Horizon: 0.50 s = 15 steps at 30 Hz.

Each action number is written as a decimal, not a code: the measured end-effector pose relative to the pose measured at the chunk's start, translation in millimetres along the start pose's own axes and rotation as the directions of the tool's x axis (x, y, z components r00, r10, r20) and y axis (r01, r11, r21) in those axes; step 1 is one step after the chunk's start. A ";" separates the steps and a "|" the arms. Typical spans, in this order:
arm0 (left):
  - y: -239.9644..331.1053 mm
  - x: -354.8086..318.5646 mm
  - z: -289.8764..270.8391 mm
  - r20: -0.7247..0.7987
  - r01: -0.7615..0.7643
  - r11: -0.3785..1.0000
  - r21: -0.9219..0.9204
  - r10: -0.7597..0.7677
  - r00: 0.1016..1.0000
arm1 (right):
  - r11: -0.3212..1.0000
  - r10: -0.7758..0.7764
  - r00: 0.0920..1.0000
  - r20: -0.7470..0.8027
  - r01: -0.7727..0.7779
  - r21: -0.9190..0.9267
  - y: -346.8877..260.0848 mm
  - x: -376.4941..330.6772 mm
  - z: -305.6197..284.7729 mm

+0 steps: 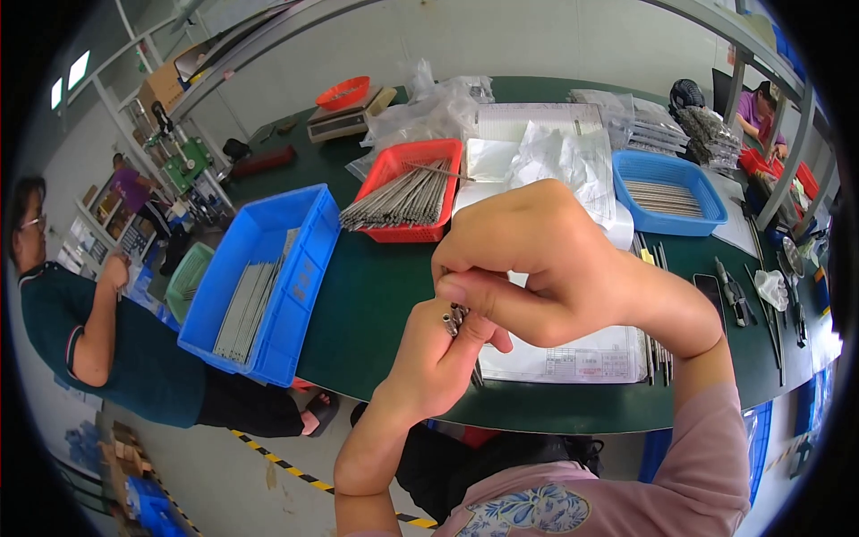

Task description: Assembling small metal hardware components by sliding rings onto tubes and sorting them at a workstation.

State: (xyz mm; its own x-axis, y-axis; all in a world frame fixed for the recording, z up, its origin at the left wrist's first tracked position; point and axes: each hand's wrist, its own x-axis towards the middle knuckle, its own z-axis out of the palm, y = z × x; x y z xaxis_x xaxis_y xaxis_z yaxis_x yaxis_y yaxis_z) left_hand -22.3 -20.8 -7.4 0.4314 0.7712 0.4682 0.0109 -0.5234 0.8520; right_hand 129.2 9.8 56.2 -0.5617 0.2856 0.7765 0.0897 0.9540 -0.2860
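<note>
My left hand (pixel 433 356) is closed around a few thin metal rods (pixel 455 319). Their shiny round ends stick up past the thumb, and thin dark lengths show below the fist. Just above, my right hand (pixel 559 268) is bent over with thumb and forefinger pinched together near the rod ends. Whatever sits in that pinch is hidden by the fingers. Beneath both hands lies a printed paper sheet (pixel 573 360) on the dark green table (pixel 358 309).
At left stands a blue bin (pixel 309 268) with rods; a red basket (pixel 455 170) of rods sits behind. A light blue basket (pixel 716 208), loose rods, a phone (pixel 710 291) and pliers-like tools (pixel 735 294) lie right. A scale (pixel 344 123) stands far back. One person (pixel 107 349) stands left.
</note>
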 end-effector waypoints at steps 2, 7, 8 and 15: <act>-0.8 -0.2 -0.3 -0.001 -0.003 1.000 -0.024 0.003 1.000 | 1.000 0.004 1.000 -0.009 -0.004 0.009 0.7 -0.4 0.8; 1.1 -0.3 2.3 0.001 0.003 1.000 -0.023 -0.003 1.000 | 0.997 0.058 0.997 -0.044 -0.060 -0.052 -3.7 0.0 -1.3; -1.7 -0.4 1.1 0.001 0.003 1.000 -0.022 -0.003 1.000 | 0.998 0.008 0.994 -0.107 -0.014 -0.060 -5.2 4.0 -5.2; 0.5 0.2 1.4 -0.004 -0.053 0.998 -0.016 0.053 0.999 | 0.998 0.026 0.999 -0.048 -0.023 0.058 -7.7 3.8 1.8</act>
State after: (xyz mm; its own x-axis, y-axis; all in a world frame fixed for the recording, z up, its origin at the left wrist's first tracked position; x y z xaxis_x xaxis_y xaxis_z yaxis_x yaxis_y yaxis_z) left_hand -20.9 -21.5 -7.2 0.4275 0.7437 0.5139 -0.0270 -0.5577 0.8296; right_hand 124.9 3.3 60.3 -0.5190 0.3139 0.7951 0.0549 0.9405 -0.3355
